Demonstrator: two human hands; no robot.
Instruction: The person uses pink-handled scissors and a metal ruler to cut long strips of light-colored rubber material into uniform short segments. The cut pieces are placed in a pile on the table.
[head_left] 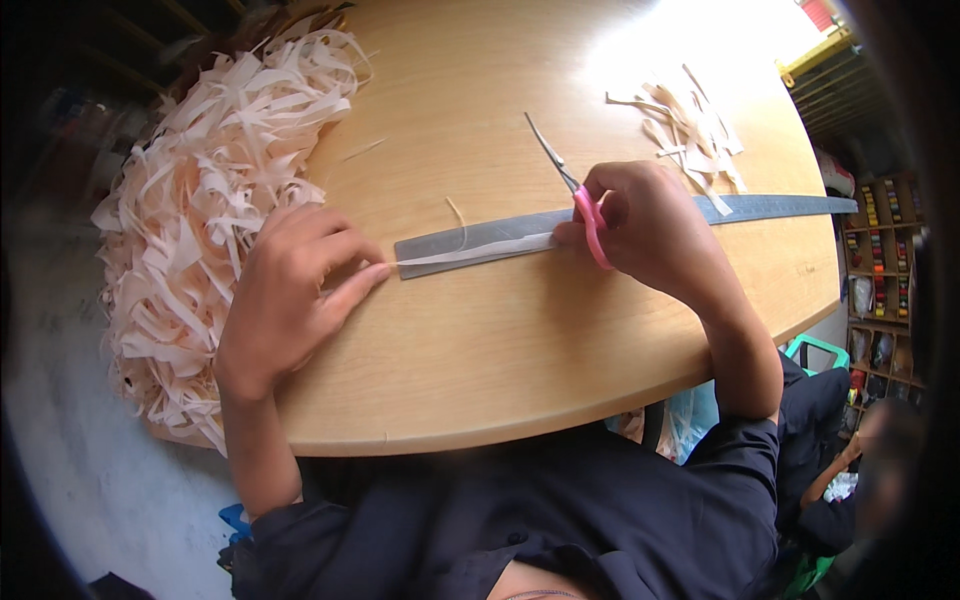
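Your left hand (290,290) lies flat on the round, pale wooden table (480,340), its fingertips pressing down the near end of a thin, pale paper strip (470,252) that runs along a long grey metal ruler (500,235); the fingers are stretched out and close together, pinning rather than clasping. Your right hand (650,225) is closed around the pink plastic handles of a pair of scissors (575,190), whose slim steel blades point up and away from you, slightly parted, while the knuckles rest on the ruler at the strip's far end. The ruler reaches from just beside your left fingertips across to the table's right edge. A big, loose heap of pale cream paper strips (210,210) spills over the table's left rim, just beside your left wrist. A smaller scatter of pale cut paper scraps (690,135) lies beyond your right hand, touching the ruler's upper edge
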